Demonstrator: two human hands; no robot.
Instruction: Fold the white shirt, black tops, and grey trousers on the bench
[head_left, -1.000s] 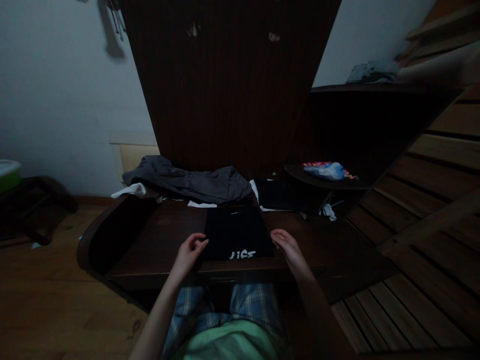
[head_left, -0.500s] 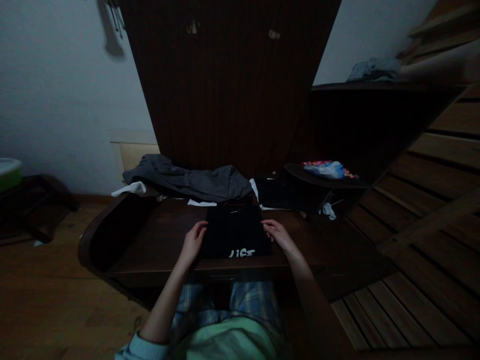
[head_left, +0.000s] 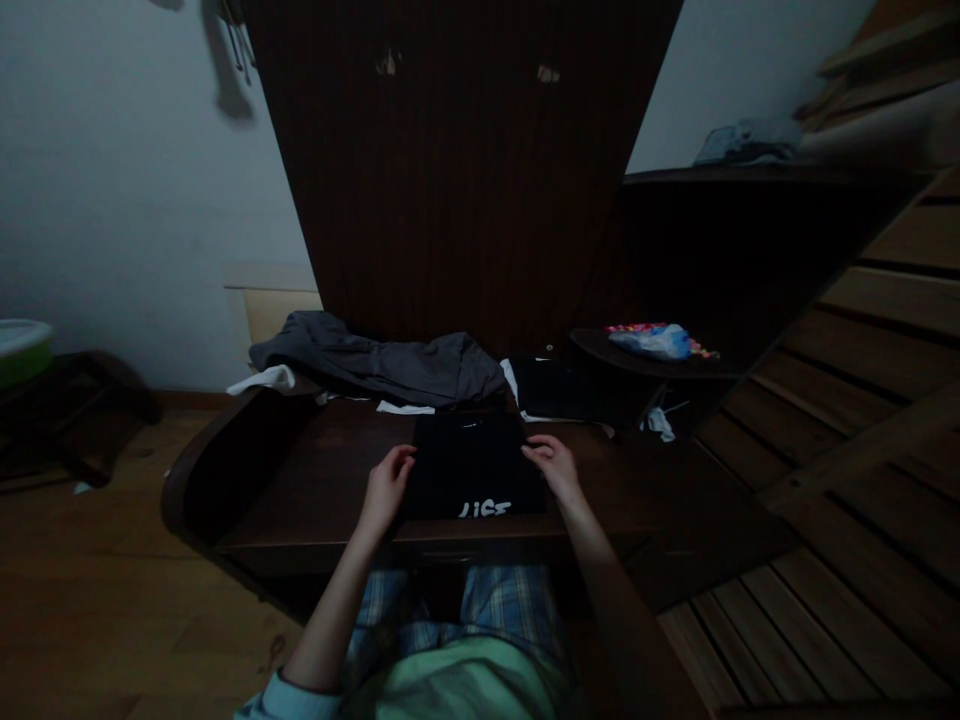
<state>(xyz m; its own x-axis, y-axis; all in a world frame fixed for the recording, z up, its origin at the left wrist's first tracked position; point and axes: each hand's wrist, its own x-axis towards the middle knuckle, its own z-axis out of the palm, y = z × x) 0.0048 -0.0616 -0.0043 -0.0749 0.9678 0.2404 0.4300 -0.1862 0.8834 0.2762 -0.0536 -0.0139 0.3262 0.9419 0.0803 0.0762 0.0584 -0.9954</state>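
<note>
A folded black T-shirt (head_left: pixel 474 465) with white lettering along its near edge lies flat on the dark wooden desk (head_left: pixel 300 490) in front of me. At its left edge is my left hand (head_left: pixel 391 478), thumb and fingers closed on the cloth. My right hand (head_left: pixel 553 465) pinches the opposite edge, its fingers bent inward. In the dim light the exact grip of the fingertips is hard to see.
Behind the shirt lies a crumpled dark grey garment (head_left: pixel 390 365). To its right is another folded black garment (head_left: pixel 559 388) over white cloth. A plastic bag (head_left: pixel 660 342) rests on the side shelf. Wooden slats (head_left: pixel 847 400) rise at right; a stool (head_left: pixel 82 400) stands at left.
My right hand has shifted slightly along the shirt's right edge, its fingers more bent. The left hand and the shirt have hardly moved.
</note>
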